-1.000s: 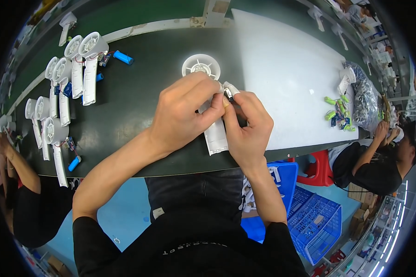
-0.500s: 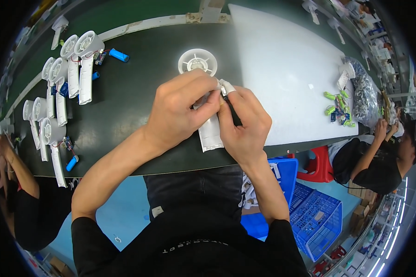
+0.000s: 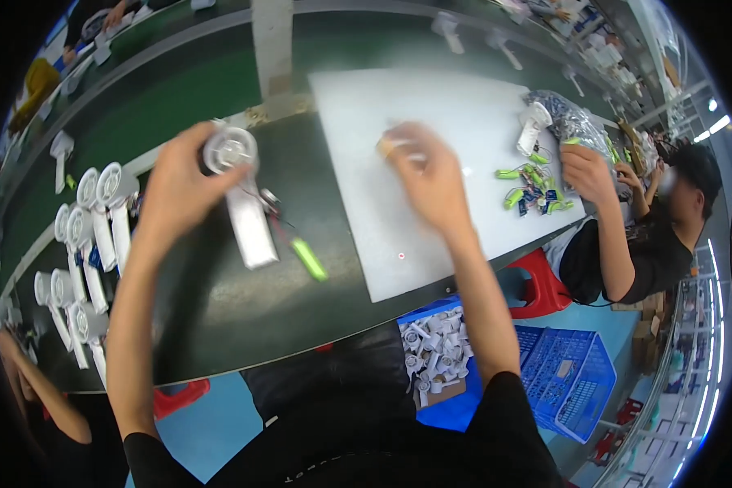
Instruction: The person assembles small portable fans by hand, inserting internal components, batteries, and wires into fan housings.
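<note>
My left hand point(image 3: 183, 183) grips the round head of a white handheld fan housing point(image 3: 252, 228), fingers behind the rim and thumb across the front. The fan's handle points toward me over the dark table. Thin wires run from it to a green battery cell point(image 3: 309, 259) lying beside the handle, and a small connector or board sits by the wires. Above the white sheet point(image 3: 382, 220), apart from the fan, is my right hand point(image 3: 427, 175). It is smeared by motion with fingers bent, and whether they hold anything cannot be made out.
Several white fans point(image 3: 81, 236) stand in rows at the left. Green cells with boards point(image 3: 537, 191) lie on the sheet's right, near a clear plastic bag point(image 3: 573, 118) and a co-worker's hand point(image 3: 590, 171). Below the edge are a bin of white parts point(image 3: 435, 346) and a blue crate point(image 3: 569, 382).
My hands have come apart: the left has gone left onto the fan's head, the right out over the white sheet. The green cell now shows beside the handle. The view has turned.
</note>
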Demonstrator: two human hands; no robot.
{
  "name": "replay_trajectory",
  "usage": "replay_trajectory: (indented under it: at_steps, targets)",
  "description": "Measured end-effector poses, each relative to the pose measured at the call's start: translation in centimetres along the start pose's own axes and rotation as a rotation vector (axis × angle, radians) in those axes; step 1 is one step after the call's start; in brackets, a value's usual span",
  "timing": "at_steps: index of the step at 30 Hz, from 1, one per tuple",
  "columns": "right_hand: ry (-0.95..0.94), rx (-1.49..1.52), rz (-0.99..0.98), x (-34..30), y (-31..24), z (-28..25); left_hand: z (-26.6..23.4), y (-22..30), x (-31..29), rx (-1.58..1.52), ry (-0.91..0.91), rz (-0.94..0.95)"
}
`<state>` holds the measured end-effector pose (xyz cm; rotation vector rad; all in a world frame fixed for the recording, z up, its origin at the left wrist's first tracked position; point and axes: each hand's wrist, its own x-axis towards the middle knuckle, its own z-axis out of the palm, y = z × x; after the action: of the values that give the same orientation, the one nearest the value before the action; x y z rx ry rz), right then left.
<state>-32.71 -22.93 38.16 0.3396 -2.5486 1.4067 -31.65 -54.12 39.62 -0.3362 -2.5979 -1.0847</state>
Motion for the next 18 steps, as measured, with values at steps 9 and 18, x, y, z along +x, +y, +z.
replay_trajectory:
  at_steps: [9, 18]
  targets:
    - [0.391, 0.066, 0.335, 21.5, 17.9, -5.3, -5.4, -16.3, 17.0, 0.443, 0.018, -0.218]
    - [0.53, 0.671, 0.393, 28.2, 20.8, -4.9, -6.0, -23.5, 15.6, 0.6, 0.207, -0.137]
